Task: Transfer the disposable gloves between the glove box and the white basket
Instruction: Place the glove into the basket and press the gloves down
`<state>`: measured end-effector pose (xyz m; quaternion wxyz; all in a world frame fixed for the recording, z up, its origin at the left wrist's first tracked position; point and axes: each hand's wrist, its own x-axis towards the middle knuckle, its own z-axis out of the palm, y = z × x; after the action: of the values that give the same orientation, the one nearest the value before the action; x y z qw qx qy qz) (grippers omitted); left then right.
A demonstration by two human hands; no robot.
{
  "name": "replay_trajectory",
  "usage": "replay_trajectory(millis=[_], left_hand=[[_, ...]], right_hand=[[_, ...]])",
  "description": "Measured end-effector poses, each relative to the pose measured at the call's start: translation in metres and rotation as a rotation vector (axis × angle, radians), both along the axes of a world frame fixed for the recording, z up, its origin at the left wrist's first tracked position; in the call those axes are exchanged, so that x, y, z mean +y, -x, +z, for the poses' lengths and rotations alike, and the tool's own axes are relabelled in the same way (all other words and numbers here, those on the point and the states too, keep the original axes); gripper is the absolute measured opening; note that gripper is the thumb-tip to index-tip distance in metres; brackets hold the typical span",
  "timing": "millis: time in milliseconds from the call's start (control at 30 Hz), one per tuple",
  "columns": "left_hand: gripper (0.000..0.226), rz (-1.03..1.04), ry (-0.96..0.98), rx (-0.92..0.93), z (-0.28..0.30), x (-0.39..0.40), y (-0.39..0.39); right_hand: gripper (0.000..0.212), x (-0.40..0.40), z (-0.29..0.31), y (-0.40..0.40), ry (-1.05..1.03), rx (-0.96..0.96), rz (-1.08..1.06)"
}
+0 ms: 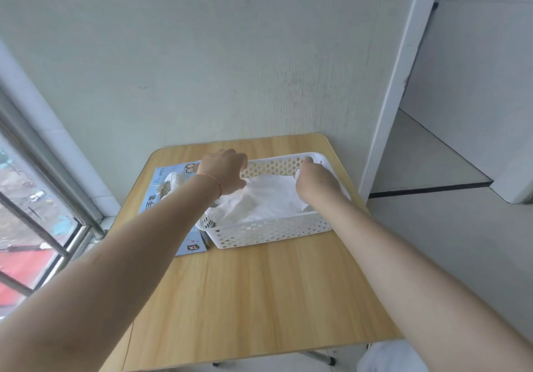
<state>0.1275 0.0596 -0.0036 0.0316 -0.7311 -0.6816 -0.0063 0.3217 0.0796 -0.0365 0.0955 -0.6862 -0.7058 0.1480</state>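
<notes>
Thin, crumpled translucent white disposable gloves [268,195] lie heaped in the perforated white plastic basket [268,232], with more poking from the pale blue cardboard glove box [170,198] touching its left side on the wooden desk [259,291]. Both hands pinch the heap: left hand [226,171], right hand [313,177]. The clingy film could drag extra gloves over the rim.

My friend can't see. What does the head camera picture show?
Two hands, left hand and right hand, each grip thin white gloves inside a white basket on a wooden table. A blue glove box lies left of it.
</notes>
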Motion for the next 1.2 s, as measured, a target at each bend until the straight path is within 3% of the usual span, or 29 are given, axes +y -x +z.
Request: replay_trajectory(millis=[100,167,300,433,500,667,767,933,1033,1100,1200], left_hand=[[0.032,-0.132,-0.073,-0.098,-0.006,-0.011,-0.012],[0.047,-0.177,0.043,-0.137,-0.013,-0.019,-0.020],[0.074,-0.157,0.249,-0.006,-0.030,-0.025,-0.019],[0.076,-0.126,0.266,-0.198,-0.030,-0.027,-0.013],[0.066,-0.091,0.167,-0.311,-0.021,-0.027,-0.008],[0.019,0.034,-0.111,-0.366,-0.002,-0.037,0.033],[0.017,0.197,-0.230,-0.419,-0.003,-0.050,0.072],[0.019,0.402,-0.181,-0.517,-0.015,-0.069,0.130],[0.049,0.337,-0.038,-0.670,-0.022,-0.088,0.149],[0.080,0.272,0.044,-0.650,-0.025,-0.096,0.152],[0.107,0.222,0.093,-0.622,-0.030,-0.100,0.156]], right_hand=[[0.065,-0.002,0.000,0.001,-0.073,-0.162,0.041],[0.065,-0.002,0.000,0.002,-0.108,-0.272,0.050],[0.059,-0.003,0.003,0.005,-0.144,-0.489,0.091],[0.052,-0.006,0.011,0.009,-0.202,-0.537,0.096],[0.046,-0.008,0.016,0.013,-0.261,-0.505,0.130],[0.022,-0.018,0.028,0.053,-0.325,-0.323,0.280],[0.008,-0.029,0.031,0.090,-0.328,-0.144,0.408],[0.018,-0.040,0.026,0.152,-0.234,0.116,0.491],[0.024,-0.039,0.023,0.182,-0.270,0.058,0.430],[0.034,-0.035,0.020,0.193,-0.313,-0.018,0.369],[0.045,-0.028,0.015,0.207,-0.269,-0.051,0.355]])
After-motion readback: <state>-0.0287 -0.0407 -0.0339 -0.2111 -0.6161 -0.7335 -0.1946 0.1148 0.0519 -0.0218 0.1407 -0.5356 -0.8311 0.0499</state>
